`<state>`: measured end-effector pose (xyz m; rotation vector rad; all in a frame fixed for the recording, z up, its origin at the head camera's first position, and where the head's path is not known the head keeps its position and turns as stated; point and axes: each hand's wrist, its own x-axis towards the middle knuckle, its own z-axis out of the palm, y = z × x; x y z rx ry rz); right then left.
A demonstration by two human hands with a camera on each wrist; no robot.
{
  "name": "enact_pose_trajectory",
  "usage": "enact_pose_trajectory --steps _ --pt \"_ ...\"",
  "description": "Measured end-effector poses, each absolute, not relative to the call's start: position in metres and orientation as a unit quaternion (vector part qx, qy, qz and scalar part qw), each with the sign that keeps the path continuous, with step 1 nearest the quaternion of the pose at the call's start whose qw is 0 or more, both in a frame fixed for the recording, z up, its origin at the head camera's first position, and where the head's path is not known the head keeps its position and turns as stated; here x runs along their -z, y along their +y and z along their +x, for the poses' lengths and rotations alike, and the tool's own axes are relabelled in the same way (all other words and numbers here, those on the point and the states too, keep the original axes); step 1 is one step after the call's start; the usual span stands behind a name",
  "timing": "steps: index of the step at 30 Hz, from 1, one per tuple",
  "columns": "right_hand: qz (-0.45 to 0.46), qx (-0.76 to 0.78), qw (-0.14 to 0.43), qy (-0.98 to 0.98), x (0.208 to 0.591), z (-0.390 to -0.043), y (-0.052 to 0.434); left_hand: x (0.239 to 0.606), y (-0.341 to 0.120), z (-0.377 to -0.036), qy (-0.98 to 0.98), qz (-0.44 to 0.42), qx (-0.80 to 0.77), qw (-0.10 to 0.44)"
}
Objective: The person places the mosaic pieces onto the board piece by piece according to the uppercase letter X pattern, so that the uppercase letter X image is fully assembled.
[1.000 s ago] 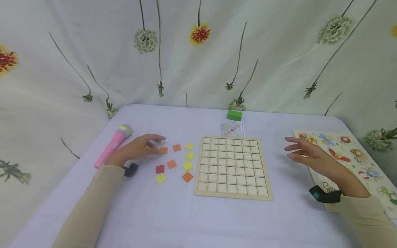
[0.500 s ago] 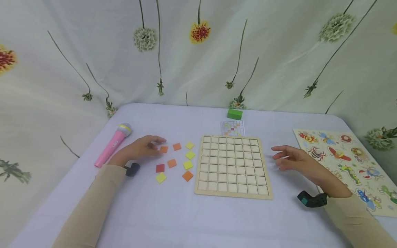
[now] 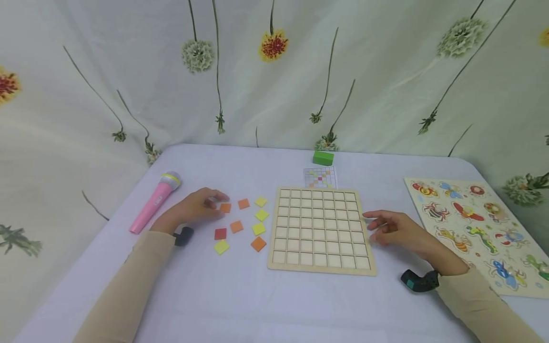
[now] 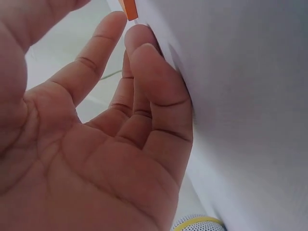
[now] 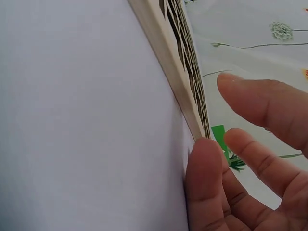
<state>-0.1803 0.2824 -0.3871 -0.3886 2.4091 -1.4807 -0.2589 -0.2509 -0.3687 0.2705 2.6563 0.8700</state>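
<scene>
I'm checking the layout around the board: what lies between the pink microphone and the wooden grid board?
In the head view, the left hand and loose colored tiles lie between the pink microphone and wooden grid board.

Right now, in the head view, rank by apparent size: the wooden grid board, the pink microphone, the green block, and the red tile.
1. wooden grid board
2. pink microphone
3. green block
4. red tile

The block and tile look close in size; the block lies farther from the camera, so their order is unsure.
</scene>
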Motion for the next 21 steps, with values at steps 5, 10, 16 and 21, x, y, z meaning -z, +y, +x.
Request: enact_pose_trajectory --steps 5,10,16,21 --pt "-0.176 0.483 0.111 0.851 0.394 -0.183 0.284 0.371 -0.250 -0.259 0.935 0.077 -0.301 0.170" --pt "-0.180 0.464 0.108 0.861 0.391 -0.183 0.282 0.370 -0.250 -0.260 0.937 0.075 -0.301 0.159" --pt "-0.163 0.441 0.121 0.874 0.386 -0.179 0.275 0.368 -0.250 -0.258 0.941 0.071 -0.292 0.155" --pt "-0.166 0.429 0.117 0.880 0.387 -0.179 0.274 0.369 -0.251 -0.259 0.943 0.077 -0.283 0.155"
